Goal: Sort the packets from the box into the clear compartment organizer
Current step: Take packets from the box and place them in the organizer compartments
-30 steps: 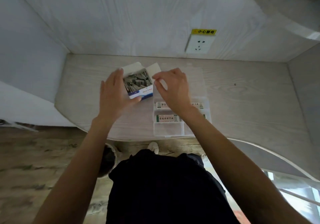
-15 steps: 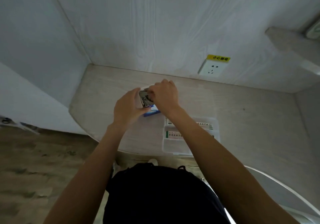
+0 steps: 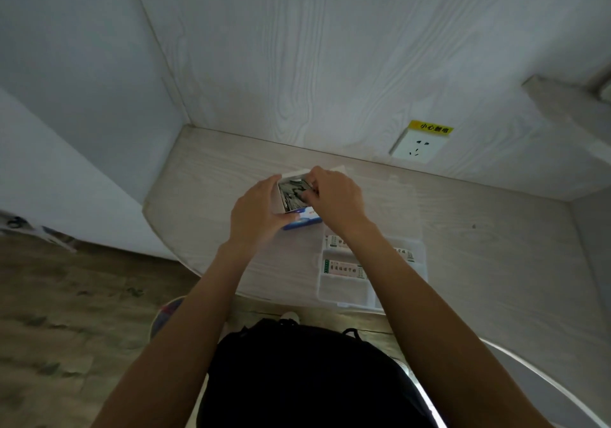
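A small white and blue box (image 3: 302,222) with its top flaps open stands on the desk, full of grey packets (image 3: 291,193). My left hand (image 3: 259,214) grips the box's left side. My right hand (image 3: 335,199) reaches over the box's right edge, fingertips pinched on the packets at the opening. Just right of and nearer than the box lies the clear compartment organizer (image 3: 344,290). Two of its compartments hold white packets with green print (image 3: 342,267). My right forearm hides part of the organizer.
The pale wood-grain desk (image 3: 496,262) sits in a corner, walls at the left and back. A white wall socket (image 3: 417,145) with a yellow label is behind it on the right. The desk's curved front edge runs below the organizer.
My right hand has moved from beside the box onto its opening and pinched into the packets. The view has tilted upward, so hands and box sit lower in it. My left hand keeps its grip.
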A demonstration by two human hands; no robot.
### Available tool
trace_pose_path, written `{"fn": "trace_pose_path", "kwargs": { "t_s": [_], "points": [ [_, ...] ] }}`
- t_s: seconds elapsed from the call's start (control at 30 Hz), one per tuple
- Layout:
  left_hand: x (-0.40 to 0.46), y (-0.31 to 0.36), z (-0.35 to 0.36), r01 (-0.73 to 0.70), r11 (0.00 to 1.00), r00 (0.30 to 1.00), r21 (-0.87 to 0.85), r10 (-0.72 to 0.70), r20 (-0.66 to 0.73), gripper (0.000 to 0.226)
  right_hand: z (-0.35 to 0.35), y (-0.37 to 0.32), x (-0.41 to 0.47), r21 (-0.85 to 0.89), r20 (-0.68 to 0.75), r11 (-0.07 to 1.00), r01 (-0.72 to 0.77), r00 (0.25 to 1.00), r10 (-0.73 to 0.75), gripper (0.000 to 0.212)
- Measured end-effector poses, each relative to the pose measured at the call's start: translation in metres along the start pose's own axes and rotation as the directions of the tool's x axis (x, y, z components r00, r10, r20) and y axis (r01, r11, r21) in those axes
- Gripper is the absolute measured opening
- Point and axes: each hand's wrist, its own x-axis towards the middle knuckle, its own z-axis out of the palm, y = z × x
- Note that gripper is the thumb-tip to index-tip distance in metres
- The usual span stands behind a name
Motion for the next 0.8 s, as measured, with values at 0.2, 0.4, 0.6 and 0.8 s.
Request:
{"fn": "trace_pose_path", "kwargs": {
  "t_s": [0.2,0.4,0.6,0.8],
  "points": [
    [0.0,0.001,-0.001,0.007,1.0,1.0,0.01,-0.007,0.006,0.081,0.002,-0.013,0.016,-0.275,0.051,0.961,-0.001,0.999,0.016,0.024],
    [0.0,0.0,0.001,0.012,0.999,1.0,0.032,-0.012,0.001,0.082,0.01,-0.008,0.013,-0.003,-0.018,1.0,-0.031,0.999,0.031,0.024],
    [0.001,-0.002,0.002,-0.006,0.999,1.0,0.046,0.006,-0.008,0.081,0.002,0.005,-0.002,0.216,-0.253,0.975,0.048,0.967,0.009,0.015],
    [0.002,-0.001,0.001,0.002,0.994,1.0,0.113,-0.003,0.009,0.083,-0.001,0.014,-0.007,0.239,-0.362,0.965,0.107,0.932,-0.014,0.013]
  ]
}}
